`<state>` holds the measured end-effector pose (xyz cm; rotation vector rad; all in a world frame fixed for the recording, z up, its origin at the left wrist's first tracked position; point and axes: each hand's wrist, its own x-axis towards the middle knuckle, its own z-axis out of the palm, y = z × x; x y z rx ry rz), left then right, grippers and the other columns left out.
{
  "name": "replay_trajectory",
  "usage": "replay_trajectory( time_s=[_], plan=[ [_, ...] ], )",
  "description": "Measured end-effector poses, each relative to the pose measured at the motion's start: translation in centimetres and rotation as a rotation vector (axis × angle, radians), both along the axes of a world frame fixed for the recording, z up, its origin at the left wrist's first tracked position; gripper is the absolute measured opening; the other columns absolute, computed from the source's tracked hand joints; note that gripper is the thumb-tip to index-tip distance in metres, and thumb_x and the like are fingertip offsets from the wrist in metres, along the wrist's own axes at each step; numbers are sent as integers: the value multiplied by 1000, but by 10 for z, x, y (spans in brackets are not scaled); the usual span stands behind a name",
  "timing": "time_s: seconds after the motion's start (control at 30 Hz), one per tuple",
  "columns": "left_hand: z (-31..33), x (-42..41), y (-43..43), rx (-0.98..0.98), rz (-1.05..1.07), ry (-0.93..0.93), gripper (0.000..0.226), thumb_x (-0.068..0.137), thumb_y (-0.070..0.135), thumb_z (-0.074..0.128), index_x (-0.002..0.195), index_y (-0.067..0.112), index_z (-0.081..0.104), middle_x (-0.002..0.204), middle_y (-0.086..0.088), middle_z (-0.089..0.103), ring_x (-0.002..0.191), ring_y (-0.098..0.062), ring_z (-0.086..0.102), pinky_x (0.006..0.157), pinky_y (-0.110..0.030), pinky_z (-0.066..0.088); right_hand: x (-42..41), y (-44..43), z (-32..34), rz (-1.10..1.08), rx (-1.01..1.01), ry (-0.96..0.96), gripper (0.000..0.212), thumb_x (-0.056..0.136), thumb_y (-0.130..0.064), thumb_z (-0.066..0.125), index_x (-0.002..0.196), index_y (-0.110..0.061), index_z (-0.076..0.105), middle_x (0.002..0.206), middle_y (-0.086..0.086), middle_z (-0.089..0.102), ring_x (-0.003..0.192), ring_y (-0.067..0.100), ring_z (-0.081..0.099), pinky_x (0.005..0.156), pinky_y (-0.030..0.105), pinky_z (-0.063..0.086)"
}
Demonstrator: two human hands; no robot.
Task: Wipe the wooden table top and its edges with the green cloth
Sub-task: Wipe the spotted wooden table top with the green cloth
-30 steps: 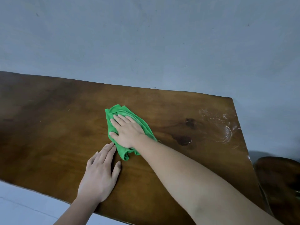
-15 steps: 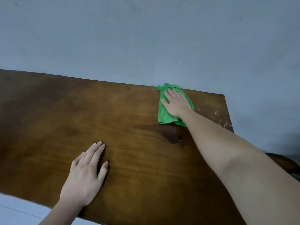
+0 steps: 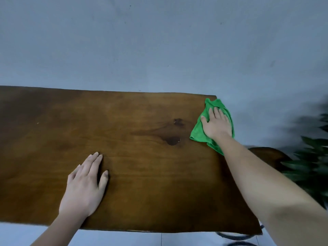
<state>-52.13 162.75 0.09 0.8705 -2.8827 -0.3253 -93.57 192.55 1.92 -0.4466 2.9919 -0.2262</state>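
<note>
The wooden desk (image 3: 142, 183) fills the lower half of the view, its far edge against a grey wall (image 3: 159, 41). The green cloth (image 3: 197, 133) lies crumpled at about 2 o'clock on the desk top, right at the far right corner, with its outer folds reaching over the right edge. The right hand (image 3: 217, 126) lies flat on top of it, palm down, its fingers (image 3: 215, 112) straight and close together, pointing toward 12 o'clock and pressing the cloth to the wood rather than clutching it. The left hand (image 3: 83, 185) rests palm down on bare wood at about 7 o'clock, well apart from the cloth, fingers straight and together, thumb slightly out. Two dark knots (image 3: 173, 140) mark the wood just left of the cloth. At 3 o'clock, beyond the desk, a blurred green plant (image 3: 312, 166) shows.
</note>
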Motion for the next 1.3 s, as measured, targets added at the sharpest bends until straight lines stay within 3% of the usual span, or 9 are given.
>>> replay_trajectory(
  time_s=[0.23, 0.53, 0.73, 0.87, 1.0, 1.1, 1.17, 1.23, 1.3],
  plan=[
    [3, 5, 3, -8, -39, -4, 71, 111, 60, 21, 173, 25, 29, 180, 5, 25, 167, -15, 17, 135, -45, 14, 126, 17, 2, -26, 34, 5, 86, 107, -71, 1, 176, -20, -1, 184, 5, -6, 170, 23, -6, 137, 44, -1],
    [2, 3, 4, -14, -23, 5, 69, 113, 56, 25, 171, 20, 33, 179, 1, 29, 167, -16, 17, 134, -48, 16, 308, -61, -5, 337, -26, -17, 81, 110, -69, 3, 175, -22, -5, 182, 0, -16, 168, 18, -16, 136, 44, -6],
    [4, 5, 5, -2, -30, 2, 69, 113, 56, 25, 172, 19, 31, 180, 0, 27, 168, -16, 15, 135, -48, 14, 333, -10, -12, 540, -34, 26, 71, 114, -65, 10, 176, -30, 6, 183, -10, -6, 167, 9, -13, 136, 40, -3],
    [5, 5, 6, 4, -36, 5, 69, 113, 54, 26, 172, 18, 30, 181, 0, 25, 168, -15, 12, 135, -47, 12, 305, 62, -14, 383, -22, 41, 70, 114, -67, 9, 175, -35, 7, 182, -15, -6, 166, 4, -15, 137, 41, 3],
    [4, 6, 6, -9, -39, 13, 70, 113, 56, 25, 172, 18, 31, 181, 0, 25, 168, -16, 12, 135, -48, 13, 263, 126, -12, 140, 27, 10, 73, 111, -73, 8, 175, -38, 2, 181, -16, -11, 166, 5, -16, 136, 37, -4],
    [3, 7, 7, -9, -37, 34, 70, 113, 57, 27, 171, 18, 33, 180, -1, 26, 168, -17, 12, 135, -48, 13, 233, 144, -10, -89, -120, -89, 76, 110, -71, 21, 176, -34, 8, 183, -9, 2, 169, 13, -2, 136, 39, 3],
    [3, 7, 7, -6, -41, 44, 70, 113, 58, 28, 170, 19, 35, 179, -2, 28, 168, -18, 14, 134, -49, 14, 221, 136, -10, -195, -125, -99, 76, 112, -67, 17, 176, -28, 6, 183, 4, 17, 169, 23, 9, 136, 43, 9],
    [5, 8, 7, -3, -48, 46, 70, 112, 60, 29, 170, 21, 36, 179, -3, 28, 168, -20, 15, 134, -50, 14, 223, 125, -9, -243, -111, -91, 74, 113, -63, 13, 176, -26, 3, 179, 11, 26, 163, 33, 28, 131, 49, 25],
    [6, 9, 8, 8, -56, 62, 68, 112, 60, 31, 168, 22, 39, 178, -3, 31, 167, -22, 17, 133, -51, 18, 238, 122, -8, -251, -133, -84, 74, 112, -66, 14, 176, -32, 4, 176, 8, 27, 150, 38, 46, 117, 52, 43]
  ],
)
